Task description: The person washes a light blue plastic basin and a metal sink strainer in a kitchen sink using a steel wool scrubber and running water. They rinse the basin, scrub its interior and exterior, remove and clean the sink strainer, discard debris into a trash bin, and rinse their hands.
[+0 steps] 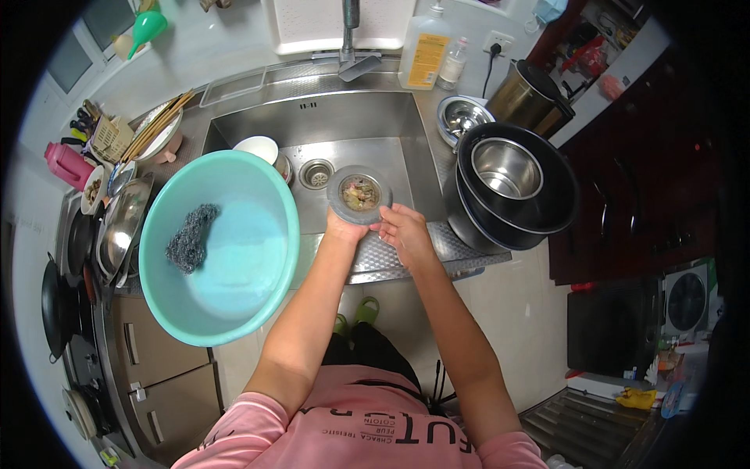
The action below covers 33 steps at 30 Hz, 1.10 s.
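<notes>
Over the front of a stainless steel sink (375, 149), my left hand (347, 227) supports a round grey-rimmed sink strainer (359, 194) from below. Food scraps lie in its middle. My right hand (403, 230) grips the strainer's near right rim with thumb and fingers. Behind it to the left is the sink drain (317, 174). A white bowl (258, 149) stands in the sink's left part, partly hidden by a large turquoise basin (252, 269). A dark grey mesh scrubber (192, 237) lies inside the basin.
Stacked dark pots (551, 193) with a steel bowl (507, 169) inside stand at the sink's right. Behind them are a kettle (527, 97) and a large pump bottle (423, 53). The faucet (350, 35) rises at the back. Woks (120, 228), dishes and chopsticks (157, 126) crowd the left counter.
</notes>
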{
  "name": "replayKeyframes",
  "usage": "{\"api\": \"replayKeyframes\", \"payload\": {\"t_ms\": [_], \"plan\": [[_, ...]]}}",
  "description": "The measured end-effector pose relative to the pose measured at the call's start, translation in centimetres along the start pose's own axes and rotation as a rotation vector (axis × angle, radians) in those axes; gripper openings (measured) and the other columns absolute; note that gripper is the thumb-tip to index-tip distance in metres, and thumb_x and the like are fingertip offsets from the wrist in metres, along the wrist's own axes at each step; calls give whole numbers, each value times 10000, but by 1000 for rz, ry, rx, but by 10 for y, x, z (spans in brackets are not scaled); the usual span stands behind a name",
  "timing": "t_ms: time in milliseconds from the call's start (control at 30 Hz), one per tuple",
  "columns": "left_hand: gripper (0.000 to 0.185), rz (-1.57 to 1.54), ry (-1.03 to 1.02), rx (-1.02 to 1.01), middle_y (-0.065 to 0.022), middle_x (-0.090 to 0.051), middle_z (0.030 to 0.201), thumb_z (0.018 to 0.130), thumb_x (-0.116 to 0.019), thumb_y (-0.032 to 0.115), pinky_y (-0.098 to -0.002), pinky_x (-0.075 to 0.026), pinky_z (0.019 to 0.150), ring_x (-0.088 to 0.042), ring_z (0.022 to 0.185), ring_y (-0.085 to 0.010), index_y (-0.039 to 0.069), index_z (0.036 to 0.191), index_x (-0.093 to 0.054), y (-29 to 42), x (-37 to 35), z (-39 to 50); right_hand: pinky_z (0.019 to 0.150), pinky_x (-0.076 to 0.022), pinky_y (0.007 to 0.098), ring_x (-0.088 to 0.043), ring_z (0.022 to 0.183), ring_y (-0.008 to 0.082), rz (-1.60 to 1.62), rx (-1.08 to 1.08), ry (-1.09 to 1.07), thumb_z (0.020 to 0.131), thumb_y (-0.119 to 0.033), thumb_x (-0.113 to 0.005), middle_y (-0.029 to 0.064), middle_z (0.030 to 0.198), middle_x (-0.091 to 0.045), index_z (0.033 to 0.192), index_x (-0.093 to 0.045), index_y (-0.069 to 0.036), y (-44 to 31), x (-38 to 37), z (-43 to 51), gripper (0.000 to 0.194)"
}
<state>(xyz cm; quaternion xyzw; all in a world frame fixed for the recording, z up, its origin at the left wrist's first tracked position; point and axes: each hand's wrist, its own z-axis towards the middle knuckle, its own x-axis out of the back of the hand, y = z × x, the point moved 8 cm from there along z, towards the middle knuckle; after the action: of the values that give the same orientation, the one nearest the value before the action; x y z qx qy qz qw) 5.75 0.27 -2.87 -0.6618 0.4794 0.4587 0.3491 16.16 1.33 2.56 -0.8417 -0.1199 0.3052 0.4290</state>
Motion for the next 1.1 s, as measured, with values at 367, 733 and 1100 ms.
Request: {"api": "replayKeyframes", "payload": {"t_ms": [367, 733, 1100], "plan": [[427, 59, 247, -67, -194, -473, 1188, 904, -249, 257, -494, -383, 913, -470, 1078, -341, 7, 1180, -458, -3, 12, -12, 577, -420, 212, -574, 627, 119, 16, 91, -20, 831, -101, -562, 44, 681, -570, 699, -486, -76, 3, 19, 7, 154], [442, 78, -23, 139, -134, -519, 1170, 853, -365, 413, -568, -401, 813, -479, 1070, -357, 109, 1129, -529, -25, 10, -13, 611, -421, 223, -519, 619, 85, 36, 128, -47, 802, -124, -603, 1, 679, -538, 716, -518, -95, 10, 33, 0, 124], [410, 357, -36, 357, -110, -588, 998, 857, -392, 411, -409, -453, 483, -576, 827, -308, 91, 1069, -537, -113, -9, -68, 597, -416, 219, -576, 631, 115, 191, 166, 106, 813, -140, -577, 26, 658, -550, 735, -537, -30, 9, 80, -92, 141]]}}
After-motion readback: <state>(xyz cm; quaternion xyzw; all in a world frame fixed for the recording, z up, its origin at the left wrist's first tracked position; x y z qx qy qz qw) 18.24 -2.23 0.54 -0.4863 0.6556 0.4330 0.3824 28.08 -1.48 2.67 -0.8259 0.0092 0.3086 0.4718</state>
